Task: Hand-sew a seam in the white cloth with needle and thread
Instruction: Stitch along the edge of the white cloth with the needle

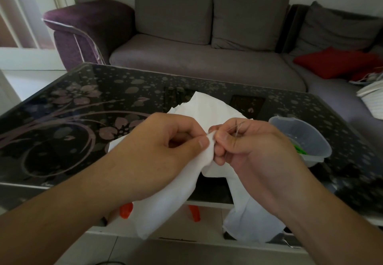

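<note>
Now, head view only:
left hand (pixel 163 150): fingers curled, thumb and forefinger pinching a folded edge of the white cloth (pixel 209 111), held above the table's near edge.
right hand (pixel 248 150): right up against the left hand, fingertips pinching at the same fold; grip looks closed on the needle (pixel 208 133), of which only a tiny sliver shows at the fold.
thread (pixel 238 127): thin pale strand looping over the right hand's knuckles, end not traceable.
white cloth: bunched between both hands; far part lies on the glass table (pixel 83 107), two lower parts hang off the near edge towards the person.
glass table: dark top with a floral print, cloth near its middle-right.
plastic container (pixel 302 138): translucent tub on the table, just right of the right hand, something green inside.
sofa (pixel 207 46): grey, behind the table; red cushion (pixel 335 62) on its right section.
orange objects (pixel 126 210): partly visible under the table, identity unclear.
</note>
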Action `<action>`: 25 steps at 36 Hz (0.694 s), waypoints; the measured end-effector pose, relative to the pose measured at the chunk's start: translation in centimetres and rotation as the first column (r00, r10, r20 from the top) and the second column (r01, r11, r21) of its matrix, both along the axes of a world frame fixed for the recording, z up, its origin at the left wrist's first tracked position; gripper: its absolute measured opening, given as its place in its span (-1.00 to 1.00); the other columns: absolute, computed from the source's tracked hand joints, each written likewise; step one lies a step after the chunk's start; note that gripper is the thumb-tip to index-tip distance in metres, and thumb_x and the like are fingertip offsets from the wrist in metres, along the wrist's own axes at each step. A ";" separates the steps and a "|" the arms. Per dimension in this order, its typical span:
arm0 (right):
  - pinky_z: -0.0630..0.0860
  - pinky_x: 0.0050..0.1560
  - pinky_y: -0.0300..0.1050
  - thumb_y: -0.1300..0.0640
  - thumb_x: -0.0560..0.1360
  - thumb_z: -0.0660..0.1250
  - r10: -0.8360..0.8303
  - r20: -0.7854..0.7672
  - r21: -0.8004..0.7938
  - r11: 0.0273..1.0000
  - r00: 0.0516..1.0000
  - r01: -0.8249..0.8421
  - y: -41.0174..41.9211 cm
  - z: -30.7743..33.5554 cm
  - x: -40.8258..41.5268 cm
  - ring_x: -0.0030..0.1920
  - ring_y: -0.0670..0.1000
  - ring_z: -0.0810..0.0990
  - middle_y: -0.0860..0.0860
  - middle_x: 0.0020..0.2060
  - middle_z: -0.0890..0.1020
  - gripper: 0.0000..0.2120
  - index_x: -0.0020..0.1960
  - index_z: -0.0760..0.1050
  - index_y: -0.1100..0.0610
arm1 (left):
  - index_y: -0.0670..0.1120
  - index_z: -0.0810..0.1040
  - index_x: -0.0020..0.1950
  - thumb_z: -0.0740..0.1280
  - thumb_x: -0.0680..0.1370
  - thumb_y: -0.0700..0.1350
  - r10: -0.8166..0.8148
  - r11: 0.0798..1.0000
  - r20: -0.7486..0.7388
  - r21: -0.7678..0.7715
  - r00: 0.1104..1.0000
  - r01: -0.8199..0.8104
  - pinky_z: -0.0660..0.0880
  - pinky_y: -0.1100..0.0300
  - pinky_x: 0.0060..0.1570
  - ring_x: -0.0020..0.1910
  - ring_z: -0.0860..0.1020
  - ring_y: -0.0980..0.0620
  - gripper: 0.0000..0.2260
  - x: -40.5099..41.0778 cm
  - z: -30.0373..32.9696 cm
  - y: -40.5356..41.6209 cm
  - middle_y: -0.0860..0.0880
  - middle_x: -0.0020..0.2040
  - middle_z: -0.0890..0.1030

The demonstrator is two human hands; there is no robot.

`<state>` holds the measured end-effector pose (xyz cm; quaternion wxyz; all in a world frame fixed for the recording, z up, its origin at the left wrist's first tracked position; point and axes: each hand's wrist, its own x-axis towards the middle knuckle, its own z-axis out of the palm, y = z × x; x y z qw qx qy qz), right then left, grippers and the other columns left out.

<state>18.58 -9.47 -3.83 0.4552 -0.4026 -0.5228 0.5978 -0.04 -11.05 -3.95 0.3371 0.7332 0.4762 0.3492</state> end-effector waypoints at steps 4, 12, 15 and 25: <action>0.54 -0.29 -0.22 0.26 0.30 0.37 0.033 -0.013 -0.020 0.999 0.999 -0.034 0.2 0.0 0.1 -0.36 0.05 0.54 0.21 -0.34 0.57 -0.85 -0.21 0.57 0.36 | 0.09 0.70 -0.06 0.34 0.63 -0.03 -0.009 1.000 -0.008 0.012 1.000 0.009 0.47 0.48 -0.15 -0.16 0.65 0.24 -0.84 -0.1 -0.1 0.0 0.19 -0.19 0.71; 0.53 -0.33 -0.21 0.32 0.35 0.42 0.088 0.031 -0.021 0.996 0.996 -0.087 0.3 0.2 0.2 -0.32 0.06 0.54 0.17 -0.34 0.59 -0.95 -0.25 0.58 0.32 | 0.13 0.69 -0.06 0.33 0.62 0.01 -0.025 0.999 -0.051 0.032 0.998 0.026 0.48 0.47 -0.11 -0.11 0.65 0.25 -0.85 -0.2 -0.2 0.1 0.23 -0.16 0.69; 0.53 -0.35 -0.21 0.33 0.33 0.43 0.117 0.042 -0.018 0.993 0.992 -0.117 0.4 0.2 0.2 -0.32 0.10 0.52 0.17 -0.35 0.58 -0.93 -0.32 0.60 0.24 | 0.14 0.68 -0.07 0.32 0.61 0.03 -0.018 0.999 -0.068 0.038 0.998 0.021 0.47 0.48 -0.14 -0.11 0.65 0.25 -0.85 -0.2 -0.3 0.1 0.25 -0.17 0.68; 0.50 -0.35 -0.20 0.31 0.34 0.44 0.134 0.056 -0.017 0.991 0.989 -0.133 0.4 0.1 0.5 -0.30 0.11 0.47 0.20 -0.30 0.55 -0.95 -0.29 0.61 0.27 | 0.16 0.69 -0.07 0.33 0.60 0.05 -0.049 0.998 -0.046 0.042 0.998 0.051 0.48 0.44 -0.13 -0.12 0.66 0.20 -0.85 -0.3 -0.5 0.2 0.21 -0.16 0.70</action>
